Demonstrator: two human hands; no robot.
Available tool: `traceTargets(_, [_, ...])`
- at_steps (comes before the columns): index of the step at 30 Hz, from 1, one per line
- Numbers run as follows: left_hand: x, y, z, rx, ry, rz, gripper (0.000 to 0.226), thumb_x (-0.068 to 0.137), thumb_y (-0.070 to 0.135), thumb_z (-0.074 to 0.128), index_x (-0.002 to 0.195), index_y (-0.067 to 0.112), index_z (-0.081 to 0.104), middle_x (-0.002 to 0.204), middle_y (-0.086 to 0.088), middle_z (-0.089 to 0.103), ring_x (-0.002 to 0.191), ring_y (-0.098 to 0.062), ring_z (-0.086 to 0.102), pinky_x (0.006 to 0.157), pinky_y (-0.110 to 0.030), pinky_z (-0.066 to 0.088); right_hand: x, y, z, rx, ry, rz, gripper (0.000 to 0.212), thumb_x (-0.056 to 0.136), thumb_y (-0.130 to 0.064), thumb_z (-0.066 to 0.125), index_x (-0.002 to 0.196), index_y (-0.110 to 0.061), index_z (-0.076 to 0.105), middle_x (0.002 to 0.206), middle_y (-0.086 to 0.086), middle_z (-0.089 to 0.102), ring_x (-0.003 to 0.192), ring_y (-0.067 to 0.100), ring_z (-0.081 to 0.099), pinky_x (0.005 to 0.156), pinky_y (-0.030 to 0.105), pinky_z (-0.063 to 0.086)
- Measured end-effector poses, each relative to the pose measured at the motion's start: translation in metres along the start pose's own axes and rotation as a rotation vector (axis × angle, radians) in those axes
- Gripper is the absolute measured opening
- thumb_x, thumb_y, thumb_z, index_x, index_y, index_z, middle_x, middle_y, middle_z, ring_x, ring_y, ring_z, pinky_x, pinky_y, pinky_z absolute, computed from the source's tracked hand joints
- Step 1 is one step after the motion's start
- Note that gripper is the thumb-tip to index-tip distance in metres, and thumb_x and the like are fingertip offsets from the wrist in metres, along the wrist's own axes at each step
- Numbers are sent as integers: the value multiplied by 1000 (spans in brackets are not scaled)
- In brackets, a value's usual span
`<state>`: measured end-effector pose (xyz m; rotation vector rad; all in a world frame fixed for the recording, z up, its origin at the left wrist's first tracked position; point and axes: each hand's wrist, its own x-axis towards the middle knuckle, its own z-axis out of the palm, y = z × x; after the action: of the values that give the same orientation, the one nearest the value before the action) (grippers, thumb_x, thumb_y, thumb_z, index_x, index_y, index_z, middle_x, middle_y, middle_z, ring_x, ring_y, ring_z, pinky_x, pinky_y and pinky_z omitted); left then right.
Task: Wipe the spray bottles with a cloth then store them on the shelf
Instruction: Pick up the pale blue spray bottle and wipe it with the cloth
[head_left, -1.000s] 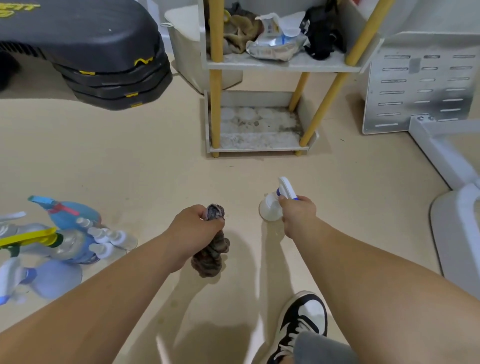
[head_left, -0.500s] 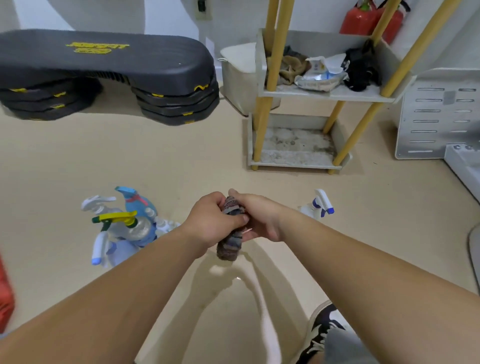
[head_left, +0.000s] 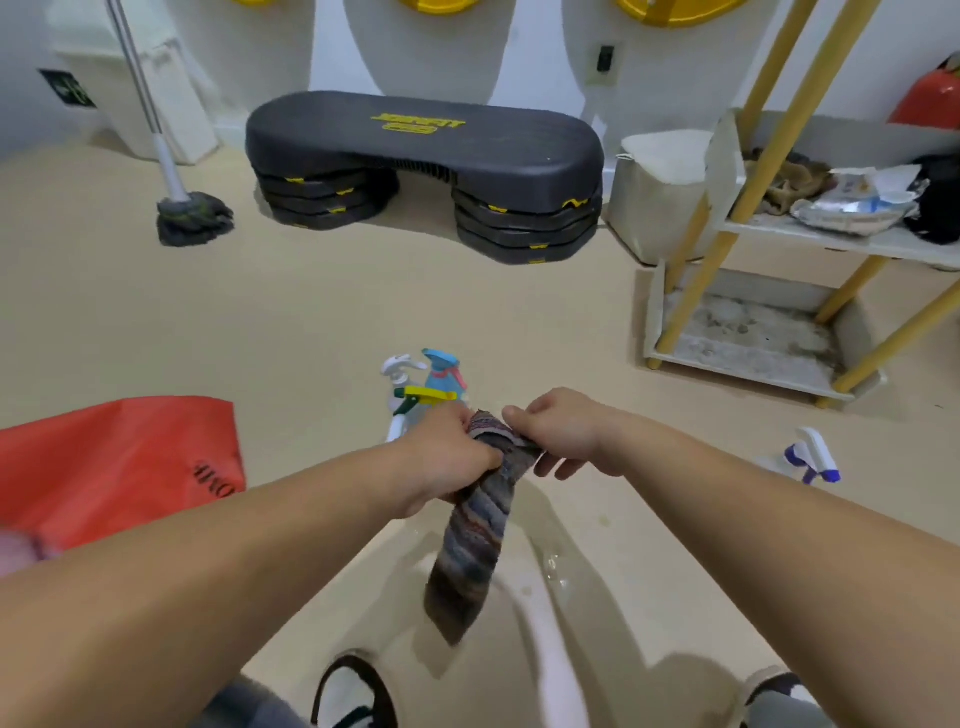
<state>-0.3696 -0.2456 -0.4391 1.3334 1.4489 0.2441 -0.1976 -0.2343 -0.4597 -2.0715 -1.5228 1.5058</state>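
I hold the cloth in both hands. My left hand is curled round its upper part. My right hand pinches the top edge just beside it, and the twisted rest hangs down above the floor.

A cluster of spray bottles sits on the floor just beyond my left hand, partly hidden by it. One more spray bottle, white with a blue trigger, is off to my right, well apart from the cluster. It sits between my right forearm and the shelf. The shelf's front rim and slanted yellow posts bound that side.

A wide run of floor lies between the cluster and the black step platform. On my left the edge of a red bag comes near my forearm. A mop leans at the far left.

The platform carries yellow lettering, too blurred to read. The bag shows dark letters, upside down and cut off, which I cannot make out as a word.
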Motion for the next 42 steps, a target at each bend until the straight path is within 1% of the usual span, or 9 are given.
traceTargets(6, [17, -42, -34, 43, 13, -136, 18, 97, 5, 55, 108, 18, 60, 108, -12, 69, 86, -23, 70, 70, -37, 64, 26, 16, 43, 129, 65, 49, 40, 104, -39, 53, 108, -1, 66, 96, 16, 75, 70, 24, 67, 67, 34, 53])
traceTargets(12, [44, -78, -50, 145, 52, -388, 33, 84, 40, 75, 99, 12, 71, 93, -11, 74, 76, -28, 71, 63, -31, 57, 47, 2, 71, 176, 21, 53, 38, 103, -36, 53, 106, 0, 65, 89, 12, 71, 71, 25, 66, 68, 34, 52])
traceTargets(16, [62, -99, -54, 349, 144, -371, 50, 93, 58, 62, 105, 9, 60, 104, -8, 64, 96, -28, 62, 80, -31, 48, 62, -9, 82, 180, -12, 49, 39, 102, -40, 56, 111, -3, 66, 89, 10, 72, 71, 23, 67, 69, 33, 54])
traceTargets(22, [86, -99, -54, 485, 223, -316, 57, 99, 58, 55, 123, 7, 59, 84, -2, 53, 90, -27, 57, 73, -33, 43, 69, 0, 76, 218, 10, 111, 32, 103, -35, 55, 102, -4, 65, 86, 13, 72, 69, 25, 65, 67, 33, 54])
traceTargets(27, [98, -81, -43, 614, 172, -275, 51, 111, 38, 44, 156, 16, 37, 135, -19, 58, 122, -35, 59, 98, -41, 50, 69, 11, 64, 254, 4, 146, 39, 103, -36, 55, 110, 2, 65, 85, 14, 70, 69, 26, 63, 64, 32, 51])
traceTargets(34, [107, -79, -41, 687, 131, -335, 50, 111, 33, 44, 157, 13, 35, 127, -19, 58, 118, -35, 61, 98, -41, 52, 71, 17, 45, 213, -6, 152, 36, 104, -34, 54, 110, 0, 65, 88, 15, 72, 68, 25, 64, 68, 34, 52])
traceTargets(37, [100, -81, -42, 709, 143, -340, 49, 109, 40, 48, 145, 8, 47, 122, -16, 59, 106, -31, 58, 90, -37, 49, 67, 18, 40, 127, -46, 134, 36, 103, -36, 53, 110, -3, 64, 102, 18, 75, 72, 26, 66, 71, 35, 53])
traceTargets(39, [91, -82, -44, 708, 145, -309, 39, 105, 43, 53, 118, 7, 58, 111, -12, 58, 108, -31, 60, 86, -36, 48, 58, 19, 39, 74, -67, 119, 34, 104, -38, 52, 108, -6, 63, 101, 17, 75, 74, 25, 65, 71, 35, 52])
traceTargets(42, [73, -73, -43, 744, 133, -235, 38, 98, 42, 59, 76, 16, 44, 88, -5, 53, 83, -24, 56, 71, -33, 45, 43, 19, 41, 73, -63, 65, 33, 103, -38, 52, 100, -7, 63, 90, 11, 69, 72, 25, 61, 69, 33, 47])
